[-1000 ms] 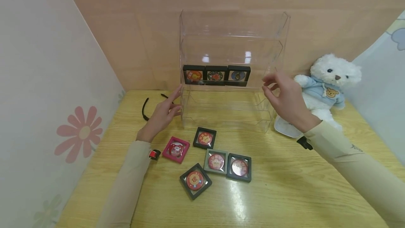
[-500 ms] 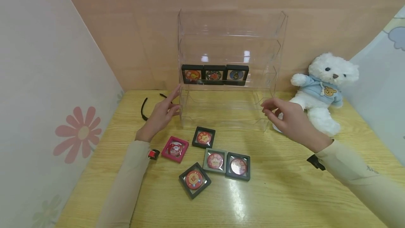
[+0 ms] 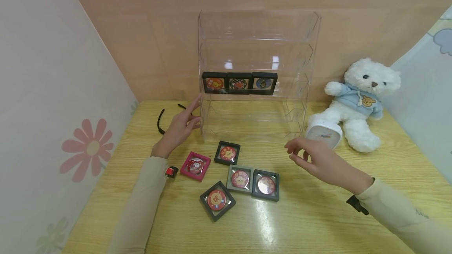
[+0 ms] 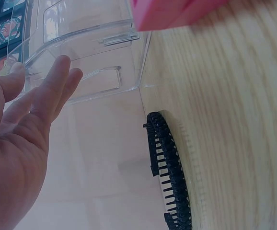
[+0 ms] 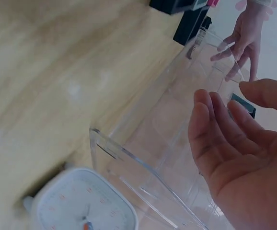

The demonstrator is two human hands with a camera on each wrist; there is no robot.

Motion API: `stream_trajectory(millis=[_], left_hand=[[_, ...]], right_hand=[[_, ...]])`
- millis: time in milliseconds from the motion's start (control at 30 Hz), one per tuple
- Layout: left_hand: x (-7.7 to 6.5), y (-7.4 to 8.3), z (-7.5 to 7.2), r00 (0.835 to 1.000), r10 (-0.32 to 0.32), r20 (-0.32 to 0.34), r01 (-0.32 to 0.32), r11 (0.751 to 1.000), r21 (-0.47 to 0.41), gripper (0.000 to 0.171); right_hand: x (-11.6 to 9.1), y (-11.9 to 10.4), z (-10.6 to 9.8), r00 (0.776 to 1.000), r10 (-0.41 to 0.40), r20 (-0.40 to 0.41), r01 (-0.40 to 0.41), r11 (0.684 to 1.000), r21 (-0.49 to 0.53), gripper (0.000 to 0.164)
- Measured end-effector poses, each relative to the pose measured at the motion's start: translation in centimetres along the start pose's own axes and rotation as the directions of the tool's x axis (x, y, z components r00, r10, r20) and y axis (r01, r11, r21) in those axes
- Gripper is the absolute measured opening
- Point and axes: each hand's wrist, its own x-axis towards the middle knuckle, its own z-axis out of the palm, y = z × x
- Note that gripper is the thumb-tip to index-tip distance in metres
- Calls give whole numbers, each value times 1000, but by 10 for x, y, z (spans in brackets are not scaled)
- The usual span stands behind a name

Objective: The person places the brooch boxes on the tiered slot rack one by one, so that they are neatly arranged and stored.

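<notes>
My left hand rests its fingertips against the left side of a clear acrylic display rack, holding nothing. Over the table, in front of the rack's right corner, hovers my right hand, fingers loosely bent and empty. Three black-framed badges stand side by side on a middle tier, the rightmost a blue badge. Flat on the table lie a black-framed badge, a pink-framed badge, a grey-green-framed badge and two dark-framed ones, one being a red badge with a gold centre.
Behind my right hand is a white clock, by a white teddy bear in a blue hoodie. A black toothed hair band lies left of the rack. Walls stand at the left, back and right.
My right hand has come down and toward me from the rack's right side, uncovering the clock. The left hand stays at the rack, and the badges lie as before.
</notes>
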Motion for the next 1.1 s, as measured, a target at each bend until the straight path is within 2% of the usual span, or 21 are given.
stream_trajectory(millis=[100, 200, 367, 533, 733, 933, 1100], left_hand=[[-1, 6, 0, 1000, -7, 2, 7, 1000, 0, 73], [-3, 22, -2, 1000, -19, 8, 19, 1000, -1, 71], [-7, 45, -5, 1000, -21, 22, 21, 1000, 0, 69], [-7, 45, -5, 1000, -17, 19, 17, 1000, 5, 68], [-7, 43, -5, 1000, -20, 15, 20, 1000, -8, 70], [-7, 41, -6, 1000, -14, 19, 15, 1000, -20, 71], [-6, 41, -6, 1000, -2, 17, 2, 1000, -20, 70]], right_hand=[[-9, -5, 6, 995, 61, 76, -65, 997, 48, 24], [-17, -9, 11, 984, 110, 140, -123, 988, 88, 25], [-29, -11, 20, 978, 121, 168, -143, 981, 129, 28], [-39, -11, 28, 979, 109, 172, -133, 981, 139, 32], [-49, -13, 37, 968, 164, 192, -194, 970, 149, 41], [-55, -17, 43, 953, 225, 203, -252, 961, 117, 55], [-56, -18, 48, 952, 233, 200, -250, 966, 66, 60]])
